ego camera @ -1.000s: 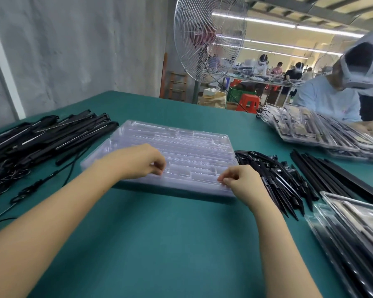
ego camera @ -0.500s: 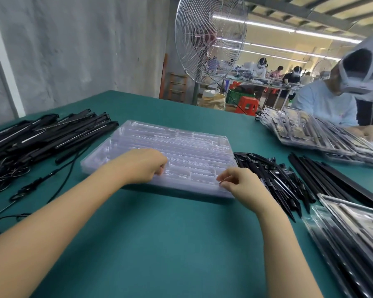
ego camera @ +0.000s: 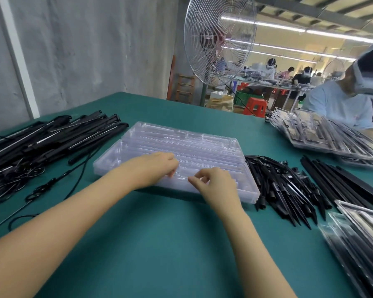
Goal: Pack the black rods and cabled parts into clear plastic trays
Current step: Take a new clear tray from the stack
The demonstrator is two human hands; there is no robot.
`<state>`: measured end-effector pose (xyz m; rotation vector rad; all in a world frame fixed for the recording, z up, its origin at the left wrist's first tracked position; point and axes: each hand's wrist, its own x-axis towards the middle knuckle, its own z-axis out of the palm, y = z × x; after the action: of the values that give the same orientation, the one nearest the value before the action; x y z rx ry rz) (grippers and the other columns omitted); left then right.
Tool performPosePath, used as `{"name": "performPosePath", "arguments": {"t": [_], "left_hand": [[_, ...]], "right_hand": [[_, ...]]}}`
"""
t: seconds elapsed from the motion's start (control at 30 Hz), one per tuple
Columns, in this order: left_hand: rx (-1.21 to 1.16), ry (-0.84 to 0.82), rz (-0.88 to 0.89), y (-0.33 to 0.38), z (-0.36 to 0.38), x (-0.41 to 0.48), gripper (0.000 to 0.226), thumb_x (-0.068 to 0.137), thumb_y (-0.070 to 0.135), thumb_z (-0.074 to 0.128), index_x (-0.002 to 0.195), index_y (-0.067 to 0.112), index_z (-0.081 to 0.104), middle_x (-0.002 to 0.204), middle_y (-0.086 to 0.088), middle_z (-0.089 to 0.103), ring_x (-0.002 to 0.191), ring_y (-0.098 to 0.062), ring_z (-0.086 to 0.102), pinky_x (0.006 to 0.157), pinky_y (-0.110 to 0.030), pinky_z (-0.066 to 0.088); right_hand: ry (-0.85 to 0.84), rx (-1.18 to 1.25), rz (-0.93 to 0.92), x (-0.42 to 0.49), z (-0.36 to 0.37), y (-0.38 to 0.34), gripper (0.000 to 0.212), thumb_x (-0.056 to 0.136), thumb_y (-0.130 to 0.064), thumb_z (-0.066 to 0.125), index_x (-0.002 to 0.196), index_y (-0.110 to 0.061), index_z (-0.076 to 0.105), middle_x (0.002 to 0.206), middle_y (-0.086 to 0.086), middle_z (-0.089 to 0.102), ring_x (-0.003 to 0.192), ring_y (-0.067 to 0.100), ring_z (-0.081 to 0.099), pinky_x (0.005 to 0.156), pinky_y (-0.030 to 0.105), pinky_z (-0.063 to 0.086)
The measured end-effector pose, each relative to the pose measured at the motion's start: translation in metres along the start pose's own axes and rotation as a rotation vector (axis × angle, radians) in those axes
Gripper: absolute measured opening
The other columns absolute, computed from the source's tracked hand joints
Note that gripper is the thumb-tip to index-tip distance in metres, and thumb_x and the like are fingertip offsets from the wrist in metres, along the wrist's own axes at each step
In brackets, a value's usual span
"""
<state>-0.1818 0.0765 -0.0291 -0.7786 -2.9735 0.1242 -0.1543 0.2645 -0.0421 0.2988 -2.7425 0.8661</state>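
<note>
While both hands work at near rim, trays [ego camera: 181, 145] sit mid-table [ego camera: 159, 244], nothing loaded.
- Left hand [ego camera: 153, 168]: fingers curled, pinching rim.
- Right hand [ego camera: 215, 183]: thumb and forefinger pinching rim.
- Risk: nested trays cling, two lift as one; thin plastic may crack under pinch.
- Rods [ego camera: 284, 186] just right of trays; cabled parts [ego camera: 41, 143] well left.
- Writing, brands: none legible.

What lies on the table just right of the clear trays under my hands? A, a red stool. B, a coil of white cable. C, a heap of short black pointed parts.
C: the black parts lie heaped beside the right edge of the trays.
</note>
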Motion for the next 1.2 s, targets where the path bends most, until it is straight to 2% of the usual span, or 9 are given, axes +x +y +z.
{"name": "performPosePath", "arguments": {"t": [0.1, 0.17, 0.33, 0.53, 0.63, 0.8, 0.97, 1.1, 1.2], "left_hand": [[0.194, 0.052, 0.115, 0.007, 0.000, -0.004, 0.045, 0.087, -0.004, 0.044, 0.124, 0.022, 0.043, 0.109, 0.000, 0.045, 0.102, -0.021, 0.047, 0.070, -0.030, 0.038], [0.234, 0.048, 0.141, 0.007, -0.005, -0.004, 0.047, 0.090, -0.001, 0.044, 0.130, 0.024, 0.043, 0.113, -0.001, 0.050, 0.100, -0.022, 0.051, 0.068, -0.033, 0.041], [0.214, 0.082, 0.134, 0.008, -0.009, 0.000, 0.023, 0.097, 0.018, 0.045, 0.115, 0.025, 0.056, 0.109, 0.006, 0.060, 0.097, -0.019, 0.058, 0.065, -0.028, 0.035], [-0.311, 0.048, 0.037, 0.015, -0.005, 0.010, 0.015, 0.094, 0.018, 0.055, 0.098, 0.017, 0.069, 0.093, 0.005, 0.064, 0.094, -0.017, 0.059, 0.085, -0.034, 0.047], [-0.376, 0.021, -0.031, 0.016, -0.005, 0.017, 0.015, 0.092, 0.014, 0.055, 0.083, 0.023, 0.063, 0.080, 0.012, 0.056, 0.089, -0.017, 0.058, 0.084, -0.036, 0.049], [-0.348, 0.038, -0.064, 0.017, 0.002, 0.020, 0.035, 0.090, 0.005, 0.050, 0.068, 0.031, 0.045, 0.082, 0.011, 0.052, 0.088, -0.018, 0.057, 0.083, -0.041, 0.050], [-0.354, 0.093, -0.098, 0.020, 0.009, 0.017, 0.040, 0.087, -0.003, 0.044, 0.067, 0.032, 0.040, 0.079, 0.018, 0.043, 0.083, -0.010, 0.053, 0.082, -0.042, 0.051], [-0.387, 0.136, -0.124, 0.023, 0.013, 0.016, 0.042, 0.087, -0.005, 0.043, 0.067, 0.032, 0.038, 0.080, 0.017, 0.040, 0.073, 0.005, 0.045, 0.082, -0.039, 0.050], [-0.421, 0.157, -0.131, 0.026, 0.014, 0.013, 0.042, 0.082, -0.009, 0.041, 0.068, 0.030, 0.037, 0.081, 0.016, 0.038, 0.077, 0.000, 0.046, 0.083, -0.036, 0.049]], "right_hand": [[0.052, -0.021, 0.027, 0.000, 0.008, 0.000, 0.023, 0.085, -0.046, 0.058, 0.080, -0.025, 0.066, 0.087, -0.002, 0.066, 0.093, 0.023, 0.056, 0.079, 0.031, 0.042], [0.057, 0.004, 0.044, 0.000, 0.009, 0.000, 0.024, 0.085, -0.046, 0.059, 0.073, -0.025, 0.060, 0.081, -0.003, 0.065, 0.092, 0.024, 0.057, 0.080, 0.032, 0.043], [0.109, -0.037, 0.053, 0.000, 0.014, -0.002, 0.027, 0.088, -0.044, 0.056, 0.074, -0.020, 0.060, 0.084, 0.001, 0.064, 0.093, 0.026, 0.054, 0.078, 0.033, 0.040], [0.070, 0.022, 0.097, 0.001, 0.013, -0.004, 0.028, 0.085, -0.048, 0.061, 0.071, -0.024, 0.057, 0.081, -0.003, 0.060, 0.094, 0.023, 0.054, 0.080, 0.034, 0.039], [-0.026, 0.044, 0.097, 0.004, 0.008, -0.001, 0.020, 0.084, -0.042, 0.064, 0.075, -0.026, 0.057, 0.086, -0.001, 0.061, 0.095, 0.023, 0.055, 0.083, 0.035, 0.041], [-0.038, 0.070, 0.181, 0.005, 0.007, -0.003, 0.013, 0.081, -0.035, 0.064, 0.076, -0.028, 0.055, 0.081, -0.008, 0.059, 0.101, 0.022, 0.056, 0.088, 0.034, 0.040], [-0.052, -0.011, 0.259, 0.004, 0.008, -0.002, 0.034, 0.083, -0.044, 0.061, 0.108, -0.024, 0.054, 0.118, 0.004, 0.053, 0.114, 0.025, 0.039, 0.083, 0.030, 0.022], [-0.059, -0.054, 0.251, 0.002, 0.008, -0.003, 0.047, 0.084, -0.047, 0.060, 0.122, -0.022, 0.046, 0.128, 0.008, 0.044, 0.120, 0.028, 0.034, 0.097, 0.031, 0.025], [-0.041, -0.084, 0.252, 0.001, 0.007, -0.003, 0.051, 0.084, -0.049, 0.060, 0.124, -0.021, 0.045, 0.134, 0.009, 0.038, 0.125, 0.029, 0.030, 0.103, 0.034, 0.023]]}}
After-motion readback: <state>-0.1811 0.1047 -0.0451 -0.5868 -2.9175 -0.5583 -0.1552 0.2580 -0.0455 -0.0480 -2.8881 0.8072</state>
